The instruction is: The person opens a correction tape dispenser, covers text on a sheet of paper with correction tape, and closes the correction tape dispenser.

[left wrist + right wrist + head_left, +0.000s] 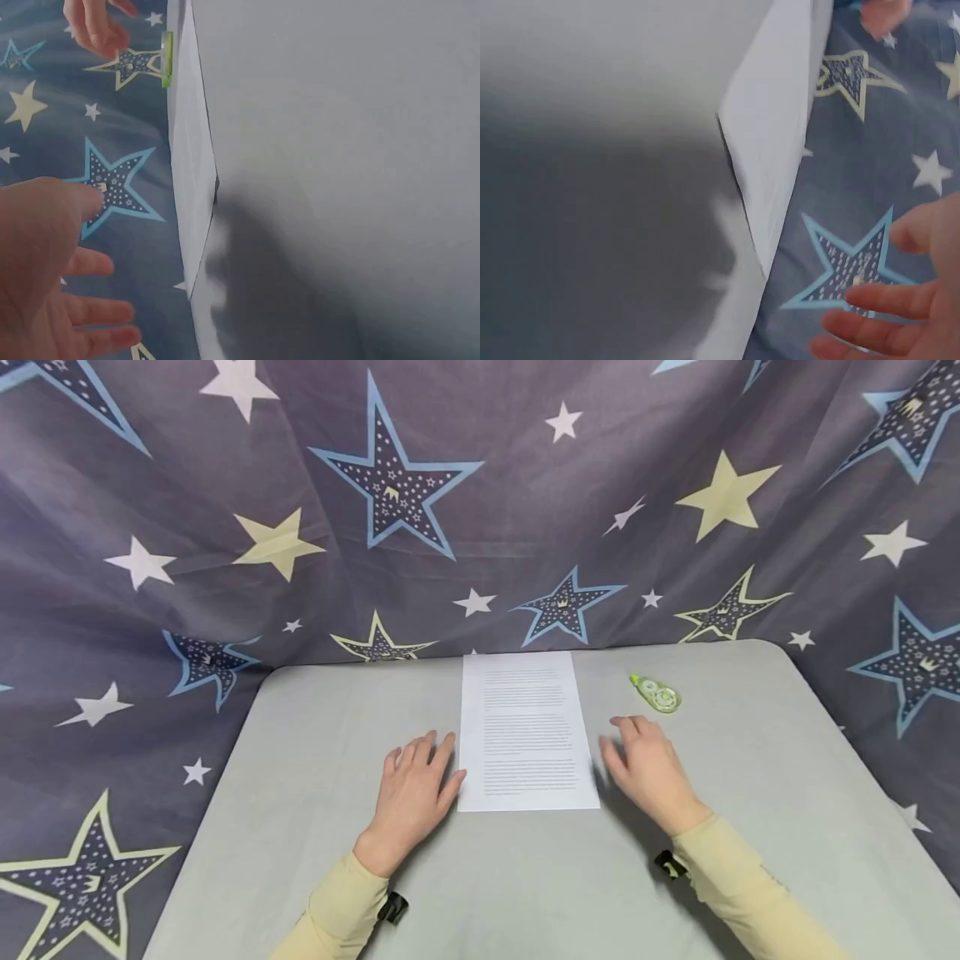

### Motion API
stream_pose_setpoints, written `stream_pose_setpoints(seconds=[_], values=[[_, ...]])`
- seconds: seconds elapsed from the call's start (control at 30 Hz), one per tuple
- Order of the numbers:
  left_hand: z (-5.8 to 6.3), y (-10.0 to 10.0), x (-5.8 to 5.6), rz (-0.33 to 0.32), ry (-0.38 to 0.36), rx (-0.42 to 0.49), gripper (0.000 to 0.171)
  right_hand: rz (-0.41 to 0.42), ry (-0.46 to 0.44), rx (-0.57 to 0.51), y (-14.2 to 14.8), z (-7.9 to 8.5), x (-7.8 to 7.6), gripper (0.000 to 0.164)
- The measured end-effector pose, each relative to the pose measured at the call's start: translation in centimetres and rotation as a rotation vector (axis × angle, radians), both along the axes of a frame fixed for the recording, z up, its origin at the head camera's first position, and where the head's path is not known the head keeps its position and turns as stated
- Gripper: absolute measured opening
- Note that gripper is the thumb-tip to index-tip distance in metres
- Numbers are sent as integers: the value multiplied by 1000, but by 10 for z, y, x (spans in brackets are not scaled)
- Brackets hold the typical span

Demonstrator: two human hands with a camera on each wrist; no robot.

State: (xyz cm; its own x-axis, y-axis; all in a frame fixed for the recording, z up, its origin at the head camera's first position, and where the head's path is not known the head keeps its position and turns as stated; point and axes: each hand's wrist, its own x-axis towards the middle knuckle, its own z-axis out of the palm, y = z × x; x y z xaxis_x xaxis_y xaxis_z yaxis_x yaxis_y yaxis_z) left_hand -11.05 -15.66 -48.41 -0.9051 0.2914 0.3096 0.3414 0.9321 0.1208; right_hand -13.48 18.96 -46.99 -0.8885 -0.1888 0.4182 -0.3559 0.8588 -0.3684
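A printed sheet of paper (528, 735) lies flat on the grey table, its far edge by the table's back edge. My left hand (414, 789) is beside the sheet's left edge, fingers spread and pointing forward, holding nothing. On the other side, my right hand (651, 768) hovers to the right of the sheet with loosely bent fingers and nothing in them. Just beyond it lies a green correction tape dispenser (657, 693). From the left wrist view, the dispenser (167, 60) shows edge-on past the paper (191, 142).
The grey table (315, 727) has rounded back corners. A dark curtain (480, 510) with blue, yellow and white stars hangs behind it and at both sides. Dark wrist-camera mounts (670, 864) sit under the yellowish sleeves (731, 868).
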Motion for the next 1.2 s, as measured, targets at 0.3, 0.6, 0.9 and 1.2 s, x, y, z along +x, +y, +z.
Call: stream_pose_setpoints(seconds=[0.3, 0.6, 0.9, 1.2], values=[[3, -3, 2, -24, 66, -12, 32, 12, -67, 24, 41, 12, -46, 15], [2, -3, 6, -24, 23, -40, 31, -51, -187, 124, 78, 5, -84, 24], [2, -8, 7, -14, 11, -44, 32, -90, -370, 157, 87, -2, -105, 47], [4, -13, 9, -56, 34, -24, 27, -105, -482, 180, 92, -10, -113, 51]])
